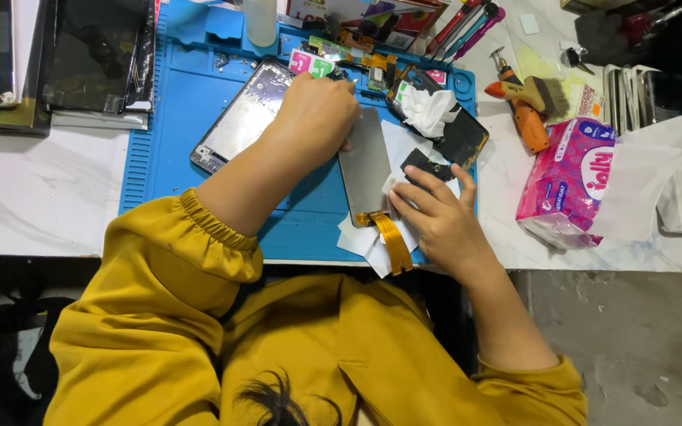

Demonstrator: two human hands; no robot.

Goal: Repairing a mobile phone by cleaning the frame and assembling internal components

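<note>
While the grey screen panel [365,164] was pinned flat by the open right hand [436,217], the clenched left hand [317,114] was best kept light.

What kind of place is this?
Probably a phone repair bench: a blue repair mat, a detached phone screen with an orange flex cable, and an open phone frame.
</note>
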